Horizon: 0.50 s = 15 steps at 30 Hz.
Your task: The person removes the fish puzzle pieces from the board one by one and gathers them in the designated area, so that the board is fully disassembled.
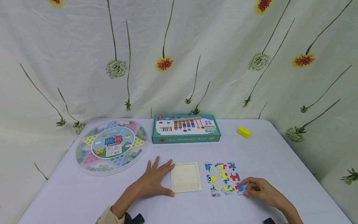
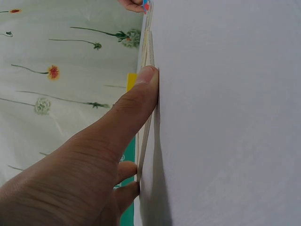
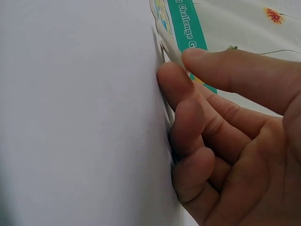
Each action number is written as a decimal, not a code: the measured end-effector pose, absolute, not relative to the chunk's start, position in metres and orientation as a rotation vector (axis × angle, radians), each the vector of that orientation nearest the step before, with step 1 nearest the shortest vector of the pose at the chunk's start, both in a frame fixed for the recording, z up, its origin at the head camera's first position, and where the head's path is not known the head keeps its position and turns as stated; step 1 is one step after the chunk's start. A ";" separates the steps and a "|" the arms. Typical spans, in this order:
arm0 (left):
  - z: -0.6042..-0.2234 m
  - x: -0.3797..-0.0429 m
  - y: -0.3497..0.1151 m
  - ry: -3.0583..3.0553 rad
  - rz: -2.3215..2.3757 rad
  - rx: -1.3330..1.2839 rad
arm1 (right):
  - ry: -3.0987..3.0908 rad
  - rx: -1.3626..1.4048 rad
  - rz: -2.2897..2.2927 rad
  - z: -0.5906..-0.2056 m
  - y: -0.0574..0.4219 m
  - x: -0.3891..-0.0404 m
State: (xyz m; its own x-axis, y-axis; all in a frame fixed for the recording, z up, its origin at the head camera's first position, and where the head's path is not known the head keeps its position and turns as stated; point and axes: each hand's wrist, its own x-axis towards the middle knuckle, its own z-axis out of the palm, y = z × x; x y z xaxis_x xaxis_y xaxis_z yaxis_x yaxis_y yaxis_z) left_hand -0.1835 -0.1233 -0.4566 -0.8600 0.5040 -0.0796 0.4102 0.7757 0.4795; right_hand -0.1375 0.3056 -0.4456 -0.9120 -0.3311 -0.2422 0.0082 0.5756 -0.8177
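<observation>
A square wooden puzzle frame (image 1: 185, 190) with a bare inside lies mid-table. My left hand (image 1: 155, 180) is spread at its left side, thumb at the near corner and fingertips at the far corner. In the left wrist view the thumb (image 2: 136, 96) touches the frame's edge (image 2: 146, 136). Right of the frame, several colourful jigsaw pieces (image 1: 223, 177) lie in three loose rows, apart from one another. My right hand (image 1: 258, 190) pinches the near right corner jigsaw piece (image 1: 239, 187) between thumb and finger; its edge (image 3: 170, 49) shows in the right wrist view, other fingers curled beneath.
A green Ring Challenge Game box (image 1: 185, 139) stands at the back middle. To its left lies a round Chinese checkers set (image 1: 112, 169) with marbles under a clear cover. A yellow block (image 1: 244, 132) sits at the back right. Behind the white table (image 1: 293, 174) hangs a flowered cloth (image 1: 223, 37).
</observation>
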 end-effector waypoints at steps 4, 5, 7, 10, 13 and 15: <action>-0.457 -0.183 -0.123 2.765 0.679 0.714 | 2.444 -0.270 -1.272 -0.446 0.306 -0.137; -0.457 -0.183 -0.123 2.766 0.679 0.714 | 2.447 -0.273 -1.270 -0.446 0.306 -0.137; -0.456 -0.184 -0.123 2.765 0.679 0.712 | 2.453 -0.273 -1.265 -0.447 0.306 -0.136; -0.456 -0.184 -0.123 2.765 0.678 0.711 | 2.463 -0.262 -1.260 -0.447 0.305 -0.136; -0.456 -0.183 -0.123 2.763 0.679 0.709 | 2.469 -0.252 -1.257 -0.447 0.305 -0.135; -0.456 -0.183 -0.123 2.760 0.689 0.712 | 2.472 -0.253 -1.256 -0.448 0.305 -0.135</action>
